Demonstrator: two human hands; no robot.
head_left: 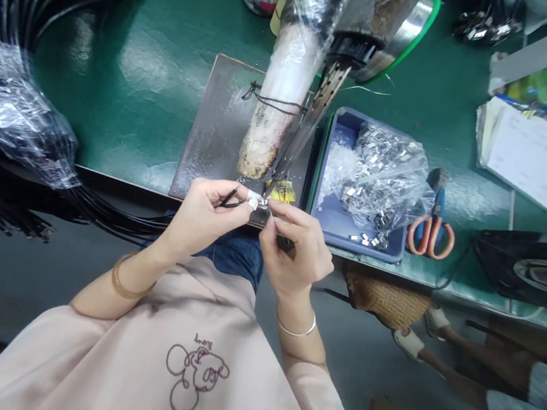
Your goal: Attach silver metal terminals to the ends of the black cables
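Note:
My left hand [209,213] is closed in a pinch on a black cable [229,198], with white wrapping on its fingertips. A small shiny metal connector [263,201] sits just beyond those fingertips. My right hand [298,245] meets it from the other side, thumb and fingers pinched on a thin wire [271,212]. Right above both hands, the narrow end of a soldering iron [317,103] with a perforated metal barrel points down toward the connector. I cannot tell whether the tip touches it. A yellow pad [281,191] lies behind the fingertips.
A blue tray [321,171] to the right holds bagged metal connectors. Orange-handled scissors [432,226] lie beside it. A plastic-wrapped tube [289,66] hangs over the dark board [215,110]. Bundled black cables [28,112] cover the left; a green-rimmed spool [417,32] stands behind.

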